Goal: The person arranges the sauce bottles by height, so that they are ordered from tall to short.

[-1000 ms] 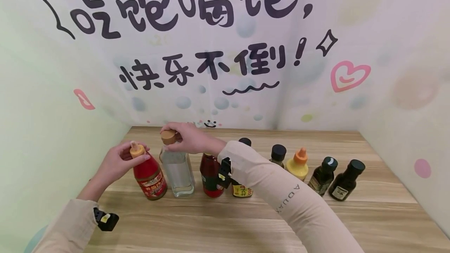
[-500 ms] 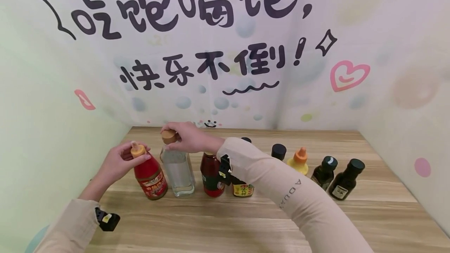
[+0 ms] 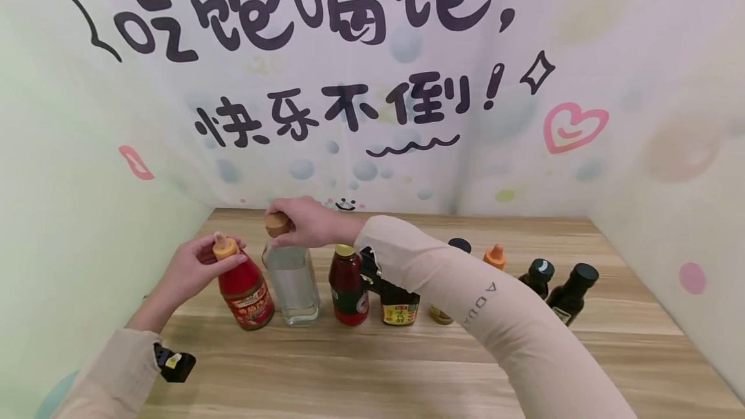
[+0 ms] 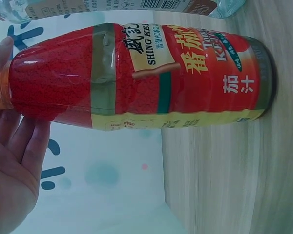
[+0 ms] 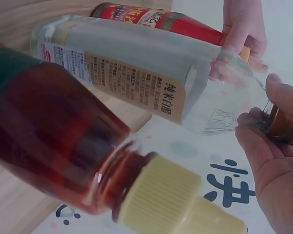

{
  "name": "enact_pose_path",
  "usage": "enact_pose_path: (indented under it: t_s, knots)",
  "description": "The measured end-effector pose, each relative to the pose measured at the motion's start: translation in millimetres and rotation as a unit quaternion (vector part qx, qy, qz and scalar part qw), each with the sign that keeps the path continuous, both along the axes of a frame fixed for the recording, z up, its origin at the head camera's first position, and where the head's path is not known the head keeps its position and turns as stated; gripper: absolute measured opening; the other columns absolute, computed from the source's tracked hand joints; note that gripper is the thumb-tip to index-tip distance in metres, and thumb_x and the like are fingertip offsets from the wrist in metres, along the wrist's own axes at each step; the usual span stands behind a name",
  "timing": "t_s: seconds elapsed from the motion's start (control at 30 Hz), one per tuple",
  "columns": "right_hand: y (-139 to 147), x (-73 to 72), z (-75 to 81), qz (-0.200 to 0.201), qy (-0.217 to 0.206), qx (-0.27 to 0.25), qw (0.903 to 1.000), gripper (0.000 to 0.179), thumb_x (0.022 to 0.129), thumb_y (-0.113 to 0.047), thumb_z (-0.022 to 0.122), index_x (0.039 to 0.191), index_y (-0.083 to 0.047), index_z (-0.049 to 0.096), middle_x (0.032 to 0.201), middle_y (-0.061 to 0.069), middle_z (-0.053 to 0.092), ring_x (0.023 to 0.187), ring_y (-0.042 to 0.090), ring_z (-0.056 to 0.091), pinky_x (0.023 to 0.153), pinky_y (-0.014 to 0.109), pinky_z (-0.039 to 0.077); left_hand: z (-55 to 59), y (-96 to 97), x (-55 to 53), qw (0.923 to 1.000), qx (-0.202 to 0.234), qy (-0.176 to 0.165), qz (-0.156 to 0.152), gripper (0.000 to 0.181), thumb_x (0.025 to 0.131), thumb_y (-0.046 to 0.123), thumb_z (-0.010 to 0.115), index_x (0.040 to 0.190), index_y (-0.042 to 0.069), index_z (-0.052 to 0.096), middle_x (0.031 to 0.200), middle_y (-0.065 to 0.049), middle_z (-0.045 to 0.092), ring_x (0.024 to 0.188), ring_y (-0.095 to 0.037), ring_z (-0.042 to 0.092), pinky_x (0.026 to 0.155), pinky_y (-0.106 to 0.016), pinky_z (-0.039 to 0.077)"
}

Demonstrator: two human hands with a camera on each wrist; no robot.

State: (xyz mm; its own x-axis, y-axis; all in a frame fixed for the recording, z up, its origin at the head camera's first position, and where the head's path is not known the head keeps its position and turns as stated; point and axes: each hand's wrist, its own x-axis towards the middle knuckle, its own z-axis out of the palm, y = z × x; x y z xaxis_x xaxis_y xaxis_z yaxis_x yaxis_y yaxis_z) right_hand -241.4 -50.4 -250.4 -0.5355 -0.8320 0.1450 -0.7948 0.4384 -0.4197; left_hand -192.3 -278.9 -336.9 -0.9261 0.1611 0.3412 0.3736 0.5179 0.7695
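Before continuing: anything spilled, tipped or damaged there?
Nothing stands out: the red bottle in the left hand and the clear bottle in the right hand stand upright; no spill or damage shows. The right sleeve hides some.

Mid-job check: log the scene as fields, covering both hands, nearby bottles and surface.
left hand: grips the red bottle near its top
right hand: grips the clear bottle at its brown cap
next bottle right: dark red bottle, pale yellow cap
partly hiding other bottles: right sleeve
surface: wooden table
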Motion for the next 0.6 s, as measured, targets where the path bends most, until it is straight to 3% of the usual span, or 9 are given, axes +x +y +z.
enact_pose_path:
  t_s: [0.13, 0.33, 0.6]
  knots:
    - [-2.7, -1.7, 0.2, 0.005, -0.001, 0.005, 1.0000, 0.034, 0.079, -0.020, 0.067, 0.107, -0.006, 0.052, 0.086, 0.002, 0.051, 0.074, 0.011, 0.047, 0.061, 0.015, 0.037, 1.8, -0.4, 1.8, 1.0000, -0.004, -0.003, 0.005, 0.030, 0.082, 0.015, 0.064, 0.105, -0.003, 0.058, 0.096, -0.006, 0.064, 0.081, 0.000, 0.059, 0.067, -0.018, 0.049]
    - [-4.6, -1.1, 1.0, 0.012, 0.006, 0.018, 0.9998, 0.033, 0.080, -0.019, 0.067, 0.107, -0.006, 0.053, 0.087, 0.001, 0.051, 0.074, 0.011, 0.046, 0.062, 0.016, 0.037, 1.3, -1.7, 2.9, 0.9999, 0.004, -0.010, 0.002, 0.031, 0.082, 0.015, 0.064, 0.106, -0.004, 0.057, 0.091, 0.015, 0.061, 0.081, 0.000, 0.059, 0.067, -0.018, 0.049]
    - [-3.6, -1.2, 7.5, 0.046, 0.029, 0.026, 0.9982, 0.035, 0.079, -0.018, 0.067, 0.108, -0.004, 0.053, 0.089, 0.003, 0.052, 0.076, 0.011, 0.046, 0.063, 0.016, 0.037, 1.1, -1.0, 1.6, 0.9999, -0.001, -0.014, 0.006, 0.032, 0.082, 0.017, 0.064, 0.107, -0.003, 0.057, 0.097, -0.008, 0.063, 0.081, 0.000, 0.059, 0.068, -0.018, 0.049]
